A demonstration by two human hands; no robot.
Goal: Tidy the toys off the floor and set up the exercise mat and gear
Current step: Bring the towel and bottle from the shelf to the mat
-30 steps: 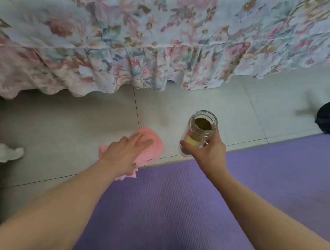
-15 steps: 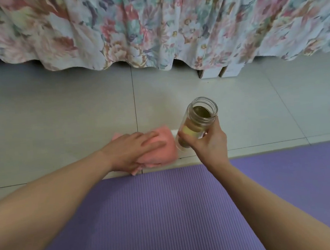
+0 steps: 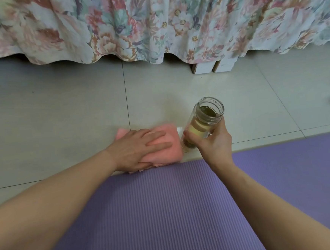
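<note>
Towel: a folded pink towel (image 3: 174, 138) lies on the tiled floor (image 3: 60, 113), against the far edge of the purple mat (image 3: 167, 213). Its long axis runs left to right along that edge.
Left hand: the left hand (image 3: 138, 148) lies flat on the towel, fingers straight and pointing right.
Bottle: the lidless glass bottle (image 3: 205, 121) is tilted, mouth up and to the right, base low beside the towel's right end. Whether the base touches the floor I cannot tell.
Right hand: the right hand (image 3: 215, 144) has fingers and thumb curled round the bottle's lower half.
Behind: a floral bed skirt (image 3: 152, 23) hangs to the floor.
</note>
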